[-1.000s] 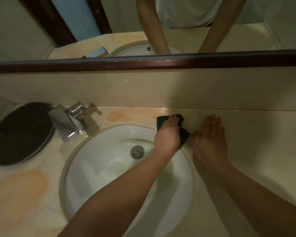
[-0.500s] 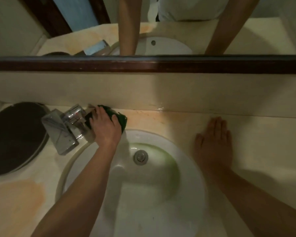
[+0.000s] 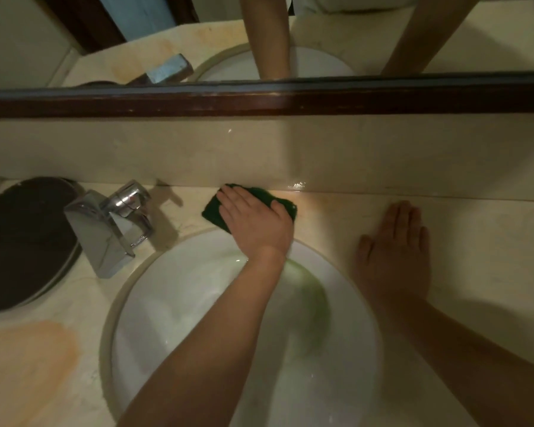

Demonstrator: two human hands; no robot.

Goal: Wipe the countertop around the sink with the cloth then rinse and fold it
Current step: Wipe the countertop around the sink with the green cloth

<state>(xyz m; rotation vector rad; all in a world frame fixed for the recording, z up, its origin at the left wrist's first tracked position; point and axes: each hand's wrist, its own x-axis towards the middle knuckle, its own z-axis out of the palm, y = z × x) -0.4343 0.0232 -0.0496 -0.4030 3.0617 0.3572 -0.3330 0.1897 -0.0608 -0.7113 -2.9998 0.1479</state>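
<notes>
A dark green cloth [image 3: 212,211] lies on the beige countertop [image 3: 481,241] just behind the white sink [image 3: 173,318], against the backsplash. My left hand [image 3: 253,221] presses flat on the cloth with fingers stretched out, covering most of it; my forearm crosses over the basin and hides the drain. To the right of the sink, my right hand [image 3: 395,251] rests palm down on the countertop, fingers straight, holding nothing.
A chrome faucet [image 3: 111,226] stands at the sink's back left. A dark round lid-like object [image 3: 22,241] lies at the far left. An orange stain [image 3: 28,365] marks the near-left counter. The beige backsplash [image 3: 259,149] and a dark-framed mirror [image 3: 259,97] close the back.
My left hand slid the cloth left along the back edge to the faucet, then back right to the middle behind the sink. My right hand stayed flat in place.
</notes>
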